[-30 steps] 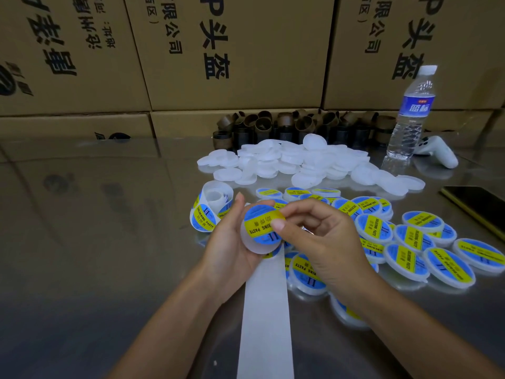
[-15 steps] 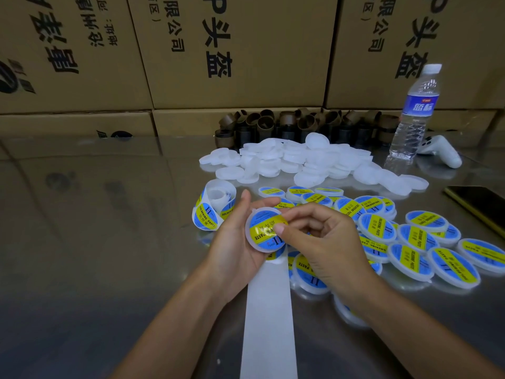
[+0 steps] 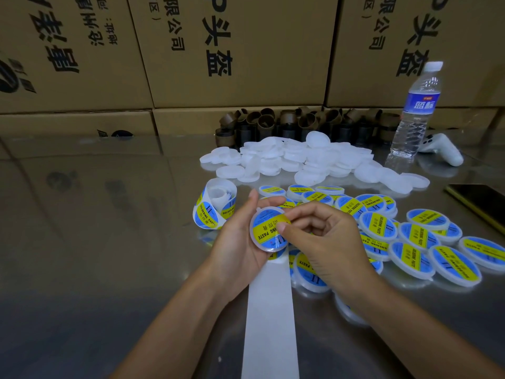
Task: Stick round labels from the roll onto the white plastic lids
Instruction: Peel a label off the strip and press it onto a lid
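Two hands meet over the near middle of the counter. The left hand grips one white lid from behind, thumb raised along its top rim; the fingers behind the lid are hidden. The right hand pinches the same lid, fingers curled, with the thumb tip pressed on the round label covering the lid's face and the index tip at the upper right rim. Contact by its other fingers cannot be made out. The thumb partly covers the label print. A white backing strip runs from under the hands to the near edge, where it is cut off. The label roll stands just left of the left hand. Labelled lids overlap to the right, several hidden beneath the right hand and forearm. Bare lids are piled toward the far edge, in front of brown tube cores. Near the far right corner stand a water bottle and a white controller. A dark phone is cut off at the right edge. Cardboard boxes line the far edge.
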The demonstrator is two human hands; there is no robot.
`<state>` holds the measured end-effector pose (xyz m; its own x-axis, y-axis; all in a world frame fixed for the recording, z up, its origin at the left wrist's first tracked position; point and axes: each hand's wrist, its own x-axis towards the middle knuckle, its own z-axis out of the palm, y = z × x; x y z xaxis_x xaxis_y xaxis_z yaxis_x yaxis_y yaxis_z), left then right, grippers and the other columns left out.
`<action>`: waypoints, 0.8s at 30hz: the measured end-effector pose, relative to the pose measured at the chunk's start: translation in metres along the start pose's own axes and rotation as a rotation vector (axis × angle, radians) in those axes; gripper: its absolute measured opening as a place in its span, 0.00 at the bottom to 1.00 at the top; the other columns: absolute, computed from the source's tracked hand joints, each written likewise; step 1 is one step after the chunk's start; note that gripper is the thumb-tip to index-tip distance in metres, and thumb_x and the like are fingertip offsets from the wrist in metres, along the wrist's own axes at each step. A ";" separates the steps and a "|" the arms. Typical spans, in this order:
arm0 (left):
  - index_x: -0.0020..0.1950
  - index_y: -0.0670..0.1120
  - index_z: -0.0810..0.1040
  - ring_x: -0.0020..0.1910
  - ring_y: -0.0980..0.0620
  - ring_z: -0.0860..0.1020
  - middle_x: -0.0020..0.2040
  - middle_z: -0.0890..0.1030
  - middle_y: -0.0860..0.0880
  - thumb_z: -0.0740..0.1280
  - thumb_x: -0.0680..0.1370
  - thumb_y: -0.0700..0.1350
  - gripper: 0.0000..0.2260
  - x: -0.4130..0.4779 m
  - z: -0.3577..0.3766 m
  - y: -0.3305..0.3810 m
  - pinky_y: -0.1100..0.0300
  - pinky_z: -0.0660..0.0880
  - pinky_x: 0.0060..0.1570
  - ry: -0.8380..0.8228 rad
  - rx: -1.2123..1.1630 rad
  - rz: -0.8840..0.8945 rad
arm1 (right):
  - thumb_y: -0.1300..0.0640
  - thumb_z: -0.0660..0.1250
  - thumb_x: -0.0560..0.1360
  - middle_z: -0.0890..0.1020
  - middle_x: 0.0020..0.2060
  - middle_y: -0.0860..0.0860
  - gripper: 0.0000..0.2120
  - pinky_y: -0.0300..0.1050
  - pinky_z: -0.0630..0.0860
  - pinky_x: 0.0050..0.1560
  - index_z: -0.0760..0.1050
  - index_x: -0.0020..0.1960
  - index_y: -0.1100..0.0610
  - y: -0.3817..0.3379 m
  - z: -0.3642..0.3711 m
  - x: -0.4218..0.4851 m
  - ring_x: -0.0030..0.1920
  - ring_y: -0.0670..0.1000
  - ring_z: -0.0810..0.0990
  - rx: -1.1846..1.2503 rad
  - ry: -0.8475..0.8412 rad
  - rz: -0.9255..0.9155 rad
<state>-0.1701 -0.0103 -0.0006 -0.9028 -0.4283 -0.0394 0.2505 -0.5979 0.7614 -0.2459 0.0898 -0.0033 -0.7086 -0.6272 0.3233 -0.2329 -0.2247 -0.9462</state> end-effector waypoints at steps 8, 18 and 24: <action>0.57 0.36 0.74 0.54 0.40 0.82 0.54 0.82 0.36 0.62 0.67 0.38 0.19 -0.004 -0.003 0.000 0.52 0.76 0.58 -0.163 -0.011 -0.006 | 0.67 0.73 0.68 0.80 0.26 0.52 0.08 0.37 0.78 0.35 0.78 0.37 0.56 0.004 -0.001 0.001 0.31 0.47 0.80 -0.024 0.042 -0.003; 0.65 0.36 0.72 0.62 0.41 0.77 0.61 0.79 0.37 0.61 0.73 0.40 0.21 0.000 -0.004 -0.007 0.52 0.75 0.61 -0.159 0.106 0.048 | 0.62 0.72 0.70 0.78 0.25 0.49 0.09 0.43 0.75 0.34 0.76 0.34 0.54 0.004 0.000 0.000 0.29 0.47 0.76 -0.089 0.119 -0.057; 0.62 0.39 0.74 0.60 0.43 0.79 0.59 0.81 0.40 0.61 0.74 0.41 0.17 0.000 -0.004 -0.008 0.55 0.78 0.57 -0.171 0.085 0.069 | 0.58 0.72 0.71 0.78 0.27 0.49 0.08 0.50 0.77 0.35 0.76 0.35 0.52 0.004 0.000 -0.002 0.29 0.47 0.76 -0.245 0.139 -0.126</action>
<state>-0.1703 -0.0084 -0.0092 -0.9326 -0.3404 0.1196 0.2897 -0.5087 0.8107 -0.2450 0.0902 -0.0080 -0.7445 -0.4935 0.4497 -0.4668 -0.0968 -0.8790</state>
